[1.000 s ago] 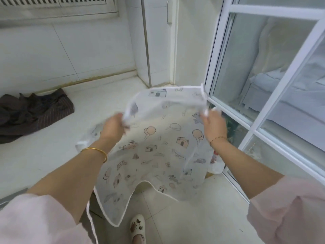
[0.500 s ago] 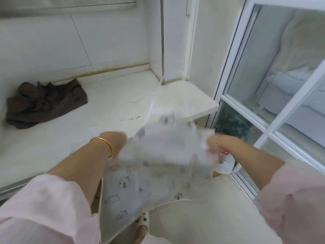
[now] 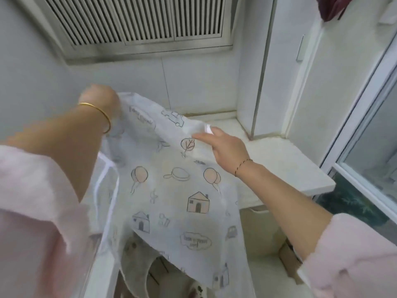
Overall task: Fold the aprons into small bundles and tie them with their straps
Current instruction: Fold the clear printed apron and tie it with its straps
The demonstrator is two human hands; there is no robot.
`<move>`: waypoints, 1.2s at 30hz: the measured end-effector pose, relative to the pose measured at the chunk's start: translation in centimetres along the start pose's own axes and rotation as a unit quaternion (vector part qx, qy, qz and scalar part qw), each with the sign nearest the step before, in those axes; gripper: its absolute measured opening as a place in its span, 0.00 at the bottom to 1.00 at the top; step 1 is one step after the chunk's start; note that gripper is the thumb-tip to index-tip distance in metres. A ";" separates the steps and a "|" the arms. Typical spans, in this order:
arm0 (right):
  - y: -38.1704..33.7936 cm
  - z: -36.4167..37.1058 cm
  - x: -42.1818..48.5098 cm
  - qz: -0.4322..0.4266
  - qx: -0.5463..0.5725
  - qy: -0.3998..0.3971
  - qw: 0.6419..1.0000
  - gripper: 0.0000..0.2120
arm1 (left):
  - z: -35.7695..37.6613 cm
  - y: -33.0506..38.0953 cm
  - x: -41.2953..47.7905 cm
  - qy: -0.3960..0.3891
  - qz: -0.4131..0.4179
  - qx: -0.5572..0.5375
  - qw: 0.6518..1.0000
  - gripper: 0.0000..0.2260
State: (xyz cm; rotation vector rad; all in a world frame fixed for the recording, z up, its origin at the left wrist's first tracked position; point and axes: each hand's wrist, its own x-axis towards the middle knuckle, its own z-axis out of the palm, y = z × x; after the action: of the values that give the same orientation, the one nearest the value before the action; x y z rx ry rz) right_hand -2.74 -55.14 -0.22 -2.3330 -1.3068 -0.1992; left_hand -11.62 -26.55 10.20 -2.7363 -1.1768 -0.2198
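Note:
A thin white apron [image 3: 171, 190] printed with houses, balloons and cars hangs spread in front of me over the white ledge. My left hand [image 3: 98, 100] is raised at the upper left and grips the apron's top corner; its fingers are hidden behind the hand. My right hand [image 3: 225, 147] pinches the opposite top edge near a small white tab. White straps [image 3: 107, 179] dangle down the apron's left side under my left forearm. The lower part of the cloth hangs past the ledge's front edge.
A white tiled ledge [image 3: 290, 164] runs under a louvred vent [image 3: 139, 20] on the back wall. A glass sliding door [image 3: 369, 136] stands at the right. A dark red cloth [image 3: 330, 7] hangs at the top right. Tiled floor and a slipper [image 3: 199, 290] show below.
Both hands have lifted the apron up and forward over the ledge, and it is now spread out. My view has tilted upward; the dark cloth on the ledge is out of view.

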 end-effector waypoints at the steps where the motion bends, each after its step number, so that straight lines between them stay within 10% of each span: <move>1: -0.2 0.1 2.7 0.002 -0.028 0.008 1.000 0.31 | -1.3 0.4 2.1 0.050 -0.017 -0.022 0.998 0.21; 7: 3.9 1.9 14.2 0.214 -0.141 0.035 0.966 0.30 | -7.1 13.0 14.3 0.199 0.102 -0.181 0.958 0.31; 10: 10.6 3.8 17.8 0.363 -0.227 -0.085 0.900 0.29 | -1.0 19.9 17.5 0.199 0.297 -0.113 0.927 0.39; 13: 15.7 5.3 17.0 0.458 -0.272 -0.223 0.816 0.27 | 9.0 22.7 15.5 0.248 0.446 -0.046 0.859 0.26; 18: 16.8 7.8 18.9 0.451 -0.387 -0.352 0.723 0.28 | 23.4 20.5 12.9 -0.175 0.248 -0.103 0.947 0.16; 21: 15.1 10.3 23.2 0.308 -0.450 -0.307 0.780 0.28 | 28.3 19.2 12.5 -0.342 0.245 -0.118 0.900 0.20; 24: 13.8 16.0 25.4 0.211 -0.275 -0.283 0.895 0.21 | 29.9 19.1 13.0 -0.384 0.253 -0.136 0.877 0.23; 31: 17.0 23.7 23.0 0.301 -0.134 -0.373 0.868 0.25 | 30.9 11.9 15.7 -0.352 0.050 -0.109 0.928 0.27; 36: 18.9 24.3 22.8 0.290 -0.177 -0.376 0.862 0.33 | 29.6 10.0 16.5 -0.565 0.054 -0.097 0.817 0.50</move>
State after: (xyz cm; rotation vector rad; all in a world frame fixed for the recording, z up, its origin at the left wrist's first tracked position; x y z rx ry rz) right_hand 23.05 -34.89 -20.04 -3.1653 -0.7986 0.8076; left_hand 9.06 -15.80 -16.32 -3.0603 -1.1566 1.5821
